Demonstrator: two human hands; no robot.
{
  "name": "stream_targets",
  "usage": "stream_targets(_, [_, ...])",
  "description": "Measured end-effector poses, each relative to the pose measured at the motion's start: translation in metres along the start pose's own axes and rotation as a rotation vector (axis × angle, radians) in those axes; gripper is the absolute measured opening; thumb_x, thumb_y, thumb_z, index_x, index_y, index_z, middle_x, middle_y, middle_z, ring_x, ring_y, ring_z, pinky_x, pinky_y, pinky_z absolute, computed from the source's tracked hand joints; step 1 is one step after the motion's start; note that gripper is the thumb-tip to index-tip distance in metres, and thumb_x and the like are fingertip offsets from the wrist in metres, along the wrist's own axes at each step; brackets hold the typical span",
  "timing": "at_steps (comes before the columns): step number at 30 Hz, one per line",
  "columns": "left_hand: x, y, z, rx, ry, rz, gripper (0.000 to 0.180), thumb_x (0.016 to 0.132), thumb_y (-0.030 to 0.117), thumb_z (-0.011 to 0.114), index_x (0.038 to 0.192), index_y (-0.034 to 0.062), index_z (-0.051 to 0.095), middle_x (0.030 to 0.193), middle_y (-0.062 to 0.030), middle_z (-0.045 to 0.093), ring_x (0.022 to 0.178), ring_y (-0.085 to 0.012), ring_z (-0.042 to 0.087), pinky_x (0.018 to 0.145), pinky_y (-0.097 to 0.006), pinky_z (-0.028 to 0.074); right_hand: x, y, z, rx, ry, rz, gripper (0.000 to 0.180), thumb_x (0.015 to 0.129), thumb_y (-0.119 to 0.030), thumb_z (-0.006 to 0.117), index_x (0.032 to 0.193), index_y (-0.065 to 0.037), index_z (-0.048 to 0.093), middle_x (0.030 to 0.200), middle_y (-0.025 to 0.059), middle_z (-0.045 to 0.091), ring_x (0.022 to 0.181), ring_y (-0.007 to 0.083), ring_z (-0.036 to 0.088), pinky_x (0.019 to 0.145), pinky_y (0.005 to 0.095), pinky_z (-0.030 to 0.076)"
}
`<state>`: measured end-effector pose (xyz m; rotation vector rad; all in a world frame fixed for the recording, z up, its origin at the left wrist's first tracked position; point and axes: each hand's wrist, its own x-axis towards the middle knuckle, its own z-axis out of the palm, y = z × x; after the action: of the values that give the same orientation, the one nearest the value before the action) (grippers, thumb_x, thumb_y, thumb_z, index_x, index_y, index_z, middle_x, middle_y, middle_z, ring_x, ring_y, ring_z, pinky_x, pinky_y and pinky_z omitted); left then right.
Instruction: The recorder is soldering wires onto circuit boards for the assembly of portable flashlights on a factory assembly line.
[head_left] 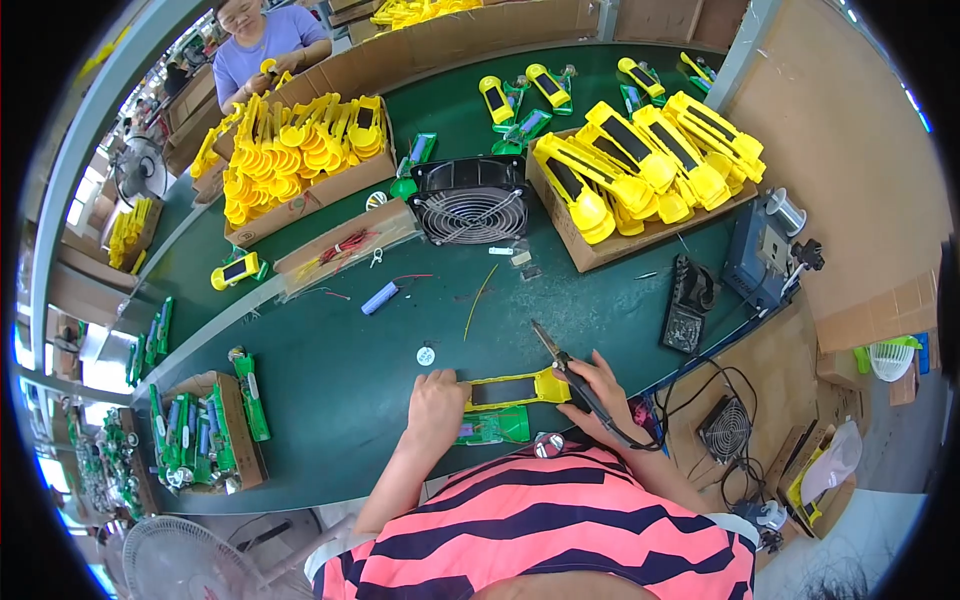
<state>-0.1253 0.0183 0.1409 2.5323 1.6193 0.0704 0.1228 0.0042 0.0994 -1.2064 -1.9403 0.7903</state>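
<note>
My left hand [437, 405] is closed on the left end of a yellow plastic lamp housing [551, 386] with a dark panel in its middle. In my right hand [597, 388] is a soldering iron [568, 365], its tip pointing up and left, away from the housing. The fingers of that hand are also close to the housing's right end; whether they touch it I cannot tell. Just below the yellow part lies a green plastic housing [508, 426], partly hidden by my left hand. A round white disc [426, 356] rests above my left hand.
A blue battery cell [379, 298], loose wires and a black fan [470, 205] are farther back. Boxes of yellow housings [385, 150] [640, 235] flank the fan. At right stand a soldering-iron holder [686, 310] and soldering station [757, 262]; a green-parts box [245, 440] is left.
</note>
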Motion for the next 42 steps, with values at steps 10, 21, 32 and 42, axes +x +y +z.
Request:
stream_targets(10, [0.005,0.000,-0.016,-0.123,0.071,-0.033,0.005,0.066,0.009,0.058,0.066,0.0078,0.062,0.070,-0.0061,0.050,0.070,-0.0218,0.049,0.062,-0.033,0.036,0.004,-0.001,0.000,0.011,0.024,0.007,0.055,0.063,-0.009,0.067,0.110,-0.007,0.040,0.102,0.0042,0.058,0.096,0.0256,0.053,0.099,0.0438,0.026])
stream_targets(21, [-0.013,0.043,0.013,-0.149,0.243,0.168,0.021,0.066,0.007,0.059,0.087,0.0046,0.060,0.078,-0.0057,0.051,0.071,-0.0212,0.050,0.064,-0.032,0.039,0.006,0.002,0.003,0.095,0.004,0.012,0.053,0.064,-0.005,0.068,0.110,-0.005,0.042,0.103,0.0099,0.055,0.098,0.0321,0.051,0.097,0.0411,0.030])
stream_targets(32, [-0.001,0.042,0.025,-0.299,0.302,-0.089,0.014,0.065,0.003,0.052,0.077,0.0048,0.059,0.072,-0.0080,0.052,0.067,-0.0248,0.053,0.061,-0.032,0.041,0.028,0.009,0.007,0.143,-0.033,-0.291,0.047,0.071,-0.006,0.062,0.113,-0.005,0.040,0.106,0.0159,0.051,0.096,0.0317,0.052,0.088,0.0427,0.039])
stream_targets(42, [0.011,0.043,0.024,-0.317,0.238,-0.041,0.010,0.065,0.002,0.054,0.072,0.0050,0.060,0.068,-0.0098,0.052,0.063,-0.0258,0.054,0.056,-0.035,0.045,0.043,-0.011,-0.046,0.340,0.034,-0.092,0.018,0.068,-0.011,0.067,0.082,-0.001,0.061,0.079,0.0103,0.061,0.068,0.0215,0.060,0.062,0.0290,0.048])
